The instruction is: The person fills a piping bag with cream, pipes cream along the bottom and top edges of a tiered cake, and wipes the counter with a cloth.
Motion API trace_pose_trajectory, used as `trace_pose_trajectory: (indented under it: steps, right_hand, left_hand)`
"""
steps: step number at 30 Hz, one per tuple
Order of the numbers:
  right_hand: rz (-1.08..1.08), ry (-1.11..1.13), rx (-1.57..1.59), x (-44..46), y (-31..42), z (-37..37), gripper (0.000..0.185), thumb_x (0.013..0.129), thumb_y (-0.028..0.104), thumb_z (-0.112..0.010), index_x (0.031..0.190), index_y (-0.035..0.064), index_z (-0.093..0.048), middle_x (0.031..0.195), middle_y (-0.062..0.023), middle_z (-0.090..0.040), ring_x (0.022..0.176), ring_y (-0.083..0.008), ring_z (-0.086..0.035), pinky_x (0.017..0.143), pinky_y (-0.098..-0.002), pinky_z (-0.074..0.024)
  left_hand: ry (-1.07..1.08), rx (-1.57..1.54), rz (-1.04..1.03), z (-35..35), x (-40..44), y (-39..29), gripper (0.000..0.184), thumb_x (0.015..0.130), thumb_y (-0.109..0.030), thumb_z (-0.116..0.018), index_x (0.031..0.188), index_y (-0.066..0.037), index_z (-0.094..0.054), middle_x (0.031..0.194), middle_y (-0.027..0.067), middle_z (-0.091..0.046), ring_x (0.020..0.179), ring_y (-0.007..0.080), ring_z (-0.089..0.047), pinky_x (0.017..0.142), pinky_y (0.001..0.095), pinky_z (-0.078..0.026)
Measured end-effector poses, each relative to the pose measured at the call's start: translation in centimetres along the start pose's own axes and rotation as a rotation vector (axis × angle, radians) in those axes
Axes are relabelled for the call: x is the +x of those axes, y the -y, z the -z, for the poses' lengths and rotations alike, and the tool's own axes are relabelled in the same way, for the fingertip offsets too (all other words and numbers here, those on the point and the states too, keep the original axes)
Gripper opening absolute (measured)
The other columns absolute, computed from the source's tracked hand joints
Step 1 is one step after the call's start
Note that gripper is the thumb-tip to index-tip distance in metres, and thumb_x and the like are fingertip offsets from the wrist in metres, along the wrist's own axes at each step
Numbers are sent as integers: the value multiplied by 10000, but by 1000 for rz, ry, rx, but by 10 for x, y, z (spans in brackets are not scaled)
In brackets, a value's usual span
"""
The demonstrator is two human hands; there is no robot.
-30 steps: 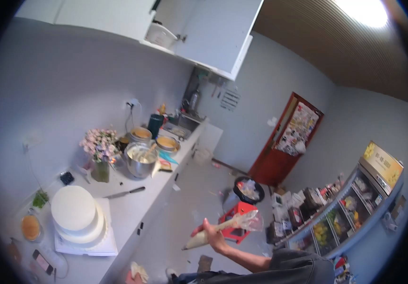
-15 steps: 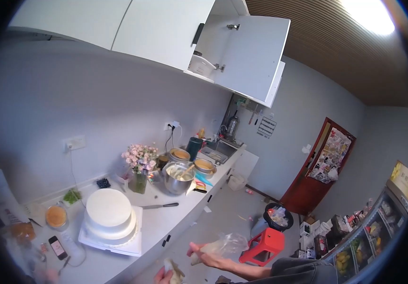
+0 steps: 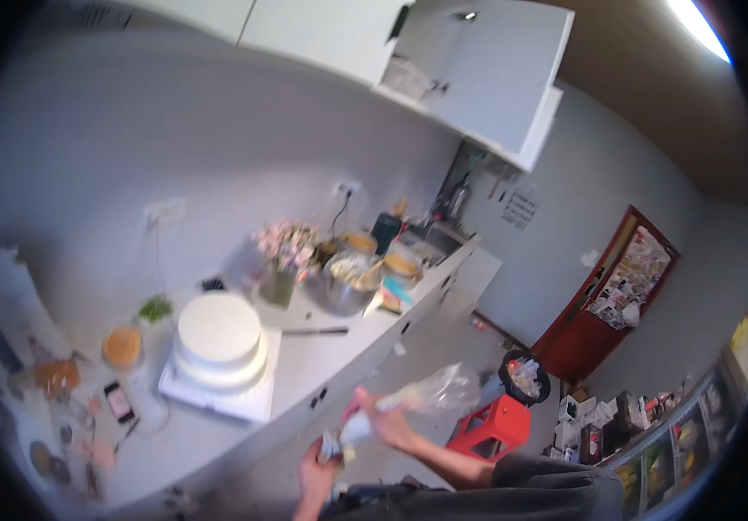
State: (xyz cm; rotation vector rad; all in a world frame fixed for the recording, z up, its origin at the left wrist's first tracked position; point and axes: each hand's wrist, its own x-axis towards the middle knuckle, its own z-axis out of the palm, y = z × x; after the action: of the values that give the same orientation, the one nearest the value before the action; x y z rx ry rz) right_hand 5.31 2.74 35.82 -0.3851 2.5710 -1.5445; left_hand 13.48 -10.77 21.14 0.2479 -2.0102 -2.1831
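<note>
My right hand (image 3: 389,423) is closed around a piping bag (image 3: 443,389), whose clear plastic end sticks out to the right. Below and to the left, my left hand (image 3: 315,476) grips a pale crumpled cloth (image 3: 330,446) at the lower end of the bag. Motion blur hides whether the cloth wraps round the tip. On the counter, a white tiered cake (image 3: 219,328) stands on a white square board (image 3: 257,404). A spatula (image 3: 317,331) lies to the right of the cake.
A metal mixing bowl (image 3: 346,291) and a flower vase (image 3: 278,285) stand behind the spatula. A phone (image 3: 119,403) lies left of the cake. Overhead, a cabinet door (image 3: 509,74) hangs open. On the floor are a red stool (image 3: 500,425) and a black bin (image 3: 524,379).
My left hand has risen with the cloth to meet the lower end of the piping bag. The view has swung, so the counter and cake sit farther right in the picture.
</note>
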Motion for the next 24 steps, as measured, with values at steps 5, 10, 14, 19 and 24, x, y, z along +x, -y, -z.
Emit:
trace_pose_trajectory:
  steps: [5,10,14,19,24]
  right_hand:
    - [58,-123,28,-2,27,33,684,1075,457,-302,747,21,-716,710,-64,-677,672,-160,-607,692,-319,-479]
    - [28,-183,255,0,12,47,704,1073,474,-285,762,-25,-672,735,-121,-683,710,-193,-655,715,-313,-515]
    - [-80,-127,347,22,-11,51,717,1066,507,-274,770,-24,-653,749,-143,-678,718,-209,-658,717,-326,-521]
    - [-92,-91,527,72,-36,60,692,1065,510,-285,775,-19,-624,742,-149,-660,721,-225,-655,742,-347,-531]
    - [-159,-152,714,146,-74,81,645,1066,496,-306,807,-12,-606,765,-150,-636,767,-264,-652,801,-384,-529]
  left_hand:
    - [-152,131,68,8,-10,12,420,818,-86,-731,1229,-51,-652,1109,188,-700,1038,339,-675,895,383,-514]
    - [-267,282,13,17,-11,34,373,808,-16,-700,1178,-60,-681,1023,177,-674,958,350,-665,853,381,-516]
    - [-262,418,-27,19,-4,40,396,776,53,-635,1154,-54,-689,988,166,-646,926,358,-646,842,383,-513]
    - [-206,599,-56,5,28,47,406,751,65,-598,1115,-79,-705,942,146,-609,935,348,-594,828,420,-492]
    - [-210,744,-218,-37,113,44,438,713,80,-586,1106,-72,-705,959,148,-607,933,358,-580,835,441,-484]
